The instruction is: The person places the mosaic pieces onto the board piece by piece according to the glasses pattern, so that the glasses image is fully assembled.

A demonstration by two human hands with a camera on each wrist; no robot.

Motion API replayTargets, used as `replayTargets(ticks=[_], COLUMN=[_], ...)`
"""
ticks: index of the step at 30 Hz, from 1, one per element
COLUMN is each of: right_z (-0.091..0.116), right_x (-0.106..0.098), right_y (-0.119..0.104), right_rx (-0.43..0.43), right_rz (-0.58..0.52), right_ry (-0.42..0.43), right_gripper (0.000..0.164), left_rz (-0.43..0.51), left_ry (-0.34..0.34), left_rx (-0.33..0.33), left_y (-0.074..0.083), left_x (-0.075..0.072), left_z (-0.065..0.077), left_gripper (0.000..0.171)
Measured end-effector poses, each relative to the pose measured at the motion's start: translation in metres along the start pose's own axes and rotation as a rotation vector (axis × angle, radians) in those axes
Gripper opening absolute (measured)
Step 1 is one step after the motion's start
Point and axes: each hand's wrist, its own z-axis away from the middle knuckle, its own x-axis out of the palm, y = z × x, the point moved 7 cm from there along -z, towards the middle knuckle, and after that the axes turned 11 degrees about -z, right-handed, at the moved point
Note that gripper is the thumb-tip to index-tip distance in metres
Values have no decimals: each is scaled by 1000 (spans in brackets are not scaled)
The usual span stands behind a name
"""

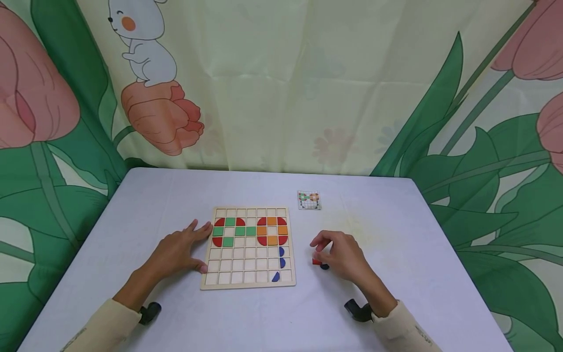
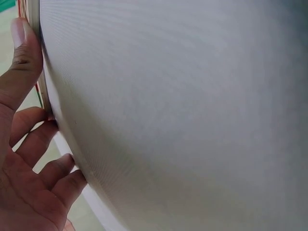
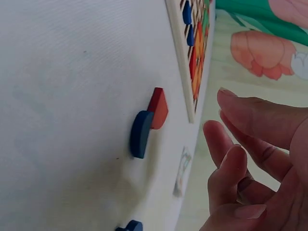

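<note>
A square wooden grid board (image 1: 248, 287) lies flat on the table. Red, green and orange pieces form two ring-like shapes in its upper rows. Three blue half-round pieces (image 1: 282, 263) sit low on its right side, the bottom one tilted. My left hand (image 1: 176, 252) touches the board's left edge, thumb and fingers spread; in the left wrist view the thumb (image 2: 24, 57) rests against that edge. My right hand (image 1: 340, 255) hovers right of the board, fingers loosely bent, nothing visible between them. Below it lie a red piece (image 3: 159, 109) and a blue half-round piece (image 3: 140, 135).
A small pattern card (image 1: 310, 200) lies behind the board to the right. More blue shows at the bottom of the right wrist view, a piece (image 3: 134, 225) partly cut off. A white cloth covers the table (image 1: 176, 318); a printed curtain (image 1: 272, 98) hangs behind it.
</note>
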Motion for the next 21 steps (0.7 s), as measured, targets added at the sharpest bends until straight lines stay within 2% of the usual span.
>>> replayTargets(ticks=[12,21], right_z=[-1,-2], right_x=[12,14], right_y=[20,20], right_rx=[20,-2], right_rz=[113,129], right_ry=[-63,-73], right_gripper=[27,26], left_rz=[-2,7], left_ry=[0,6], left_rx=[2,2], left_y=[1,1], left_x=[1,0], left_z=[-1,0], left_gripper=[123,123])
